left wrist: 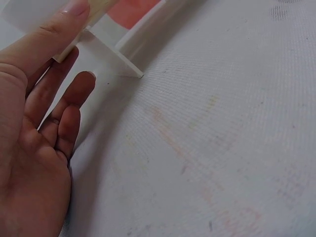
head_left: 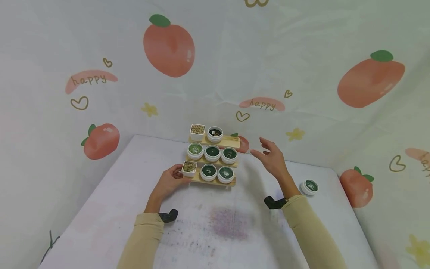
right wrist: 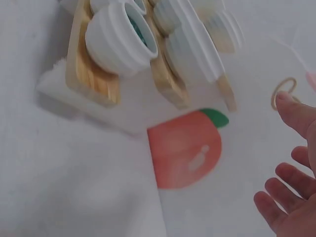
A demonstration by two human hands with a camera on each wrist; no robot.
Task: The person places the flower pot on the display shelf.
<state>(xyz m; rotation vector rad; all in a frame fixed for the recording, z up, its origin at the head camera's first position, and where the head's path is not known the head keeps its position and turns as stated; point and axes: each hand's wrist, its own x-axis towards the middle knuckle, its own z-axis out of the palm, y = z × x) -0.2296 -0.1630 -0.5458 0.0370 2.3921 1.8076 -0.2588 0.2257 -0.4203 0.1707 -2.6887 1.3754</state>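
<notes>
A three-tiered stand with wooden boards (head_left: 231, 142) holds several small white bowls. My left hand (head_left: 168, 183) grips the left end of the lowest board, beside a square bowl (head_left: 189, 174) of brownish bits. The left wrist view shows the thumb (left wrist: 54, 29) on the board's end and a finger under it. To the right of the stand, my right hand (head_left: 273, 160) is raised with nothing in it, thumb and fingers spread apart. Two round bowls of dark green stuff, one of them a bowl (head_left: 226, 175) at the right end, share the lowest board.
On the middle board stand three round bowls with green contents. The top board carries a square bowl (head_left: 197, 132) and a round bowl (head_left: 215, 134) at its left. A single round green bowl (head_left: 309, 187) sits on the white table (head_left: 188, 239) near my right forearm. Fruit-printed cloth hangs behind.
</notes>
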